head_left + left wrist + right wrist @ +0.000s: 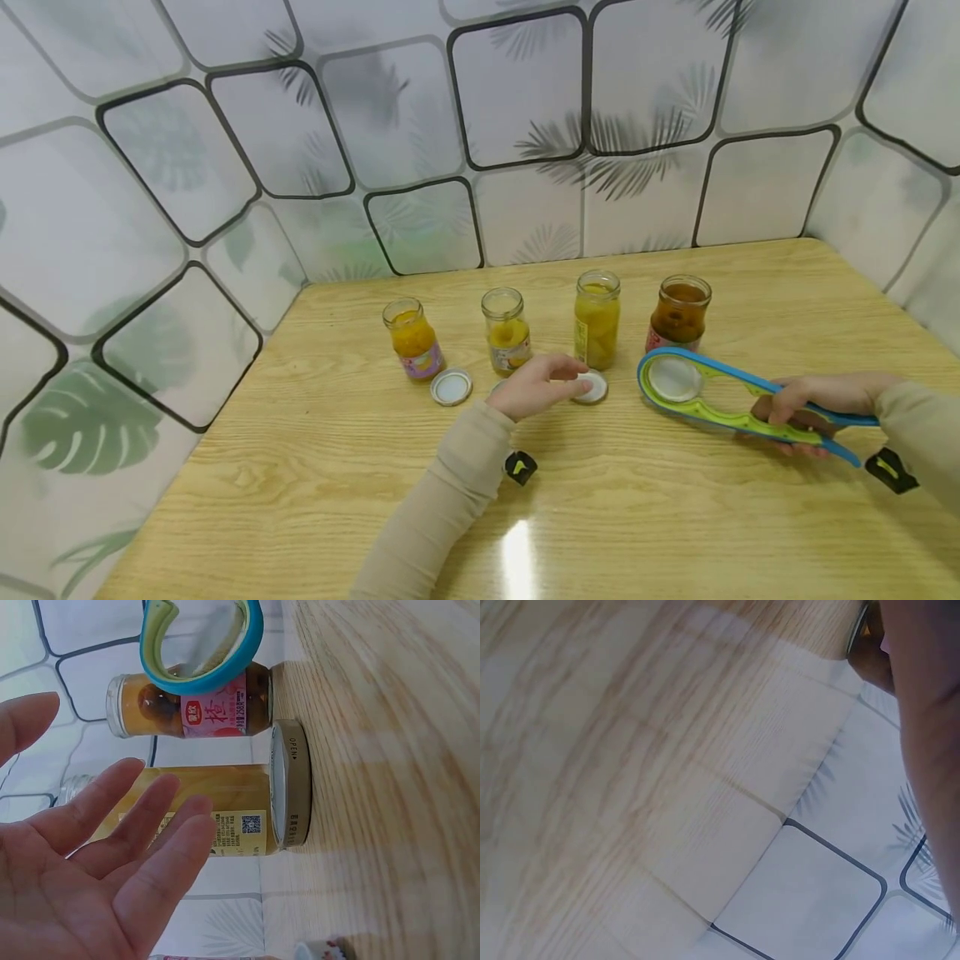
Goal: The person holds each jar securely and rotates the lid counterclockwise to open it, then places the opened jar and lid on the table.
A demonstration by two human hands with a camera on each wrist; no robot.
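Observation:
My right hand [806,400] grips the handles of a blue and green jar opener [708,408] on the right. A white lid [675,379] shows inside the opener's loop. My left hand [536,387], fingers loosely spread and holding nothing, hovers by a lid [594,388] lying in front of the tall jar of yellow fruit [597,329]. In the left wrist view that lid [291,784] has "OPEN" printed on its rim. Behind the opener stands an uncapped jar of dark red-brown fruit [681,312] with a pink label. The right wrist view does not show the opener.
Two more uncapped jars stand to the left: one of orange fruit [414,340] and one of yellow fruit [507,332]. A lid [452,387] lies before the orange one; another is mostly hidden behind my left hand. A patterned wall [525,212] borders the wooden table [300,467].

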